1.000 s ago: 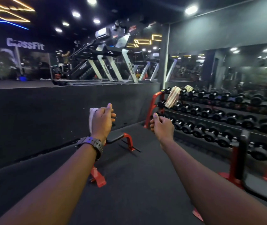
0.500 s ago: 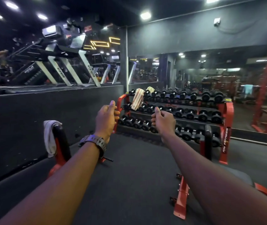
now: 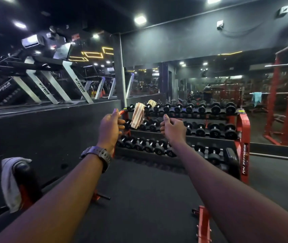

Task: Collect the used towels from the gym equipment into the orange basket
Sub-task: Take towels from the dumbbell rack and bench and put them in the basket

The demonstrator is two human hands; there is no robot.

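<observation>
Reaching forward, your left hand (image 3: 109, 127) and right hand (image 3: 173, 128) each curl into a loose, empty grip. A striped towel (image 3: 137, 115) drapes over the dumbbell rack (image 3: 244, 127) at twelve o'clock; a grey towel (image 3: 10, 183) hangs at eight o'clock.

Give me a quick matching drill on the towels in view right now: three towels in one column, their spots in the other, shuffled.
Towels:
1. striped beige towel
2. plain white towel
3. teal cloth towel

Spots:
A. hung on a bar in the red rack, far right
B. draped over the dumbbell rack's top left end
C. draped over a black bench pad, lower left

Pairs: 1-B, 2-C, 3-A
</observation>
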